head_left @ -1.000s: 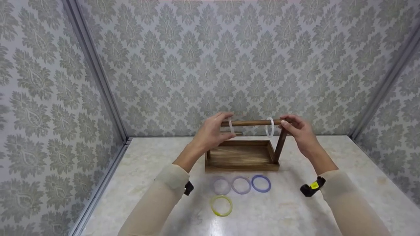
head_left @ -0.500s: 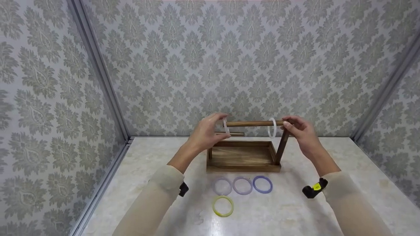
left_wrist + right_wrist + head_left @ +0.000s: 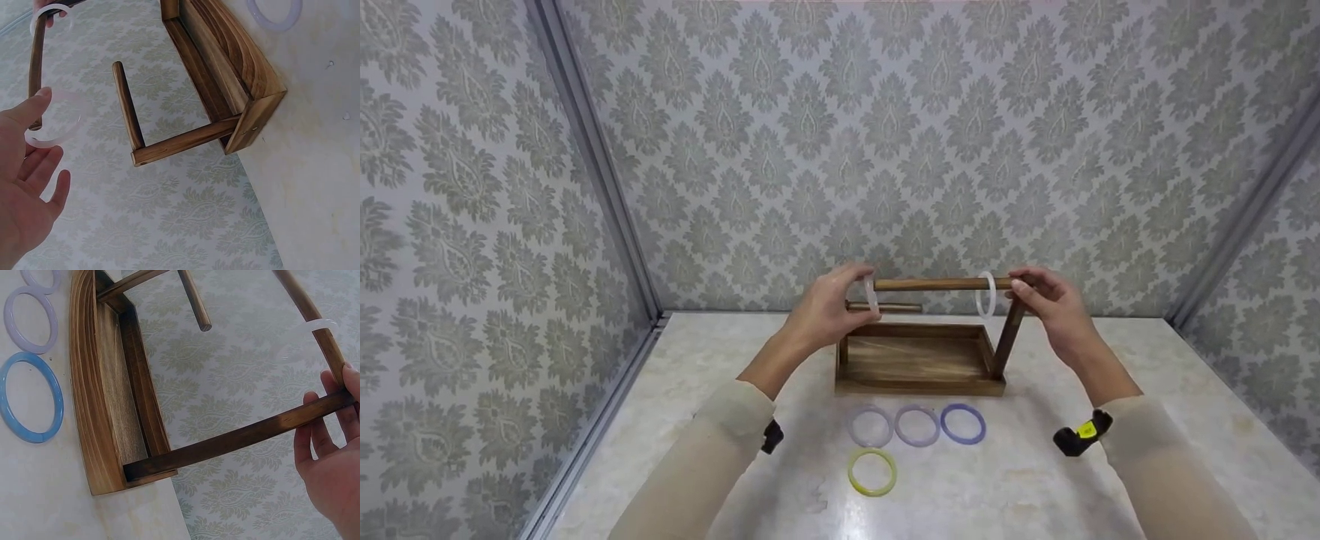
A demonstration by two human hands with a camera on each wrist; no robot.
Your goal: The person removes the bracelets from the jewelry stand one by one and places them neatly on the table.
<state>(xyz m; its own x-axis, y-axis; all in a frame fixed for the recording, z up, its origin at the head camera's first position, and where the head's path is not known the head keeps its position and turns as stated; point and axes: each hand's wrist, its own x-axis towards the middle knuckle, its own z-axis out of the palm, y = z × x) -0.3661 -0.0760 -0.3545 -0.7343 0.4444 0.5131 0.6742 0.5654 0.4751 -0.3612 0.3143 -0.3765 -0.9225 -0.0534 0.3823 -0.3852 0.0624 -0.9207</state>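
Observation:
A wooden display stand has a tray base (image 3: 919, 388), a tall post (image 3: 1009, 337) at right with an upper rod (image 3: 926, 284), and a lower rod (image 3: 901, 308) from the left. My left hand (image 3: 823, 307) pinches a clear whitish bangle (image 3: 871, 298) between thumb and fingers at the upper rod's free left end; I cannot tell whether it encircles the tip. Around that rod, near the post, hangs a white bangle (image 3: 992, 298). With my right hand (image 3: 1056, 307) I grip the corner where post and rod meet, as the right wrist view (image 3: 332, 464) confirms.
In front of the tray, a pale lilac bangle (image 3: 851, 429), a light purple bangle (image 3: 917, 445) and a blue bangle (image 3: 964, 441) lie in a row. Below them lies a yellow bangle (image 3: 872, 493). Patterned walls (image 3: 847, 150) enclose the marble-look table (image 3: 997, 487).
My left hand has drawn the clear bangle leftward along the upper rod to its free end. My right hand keeps its grip on the corner.

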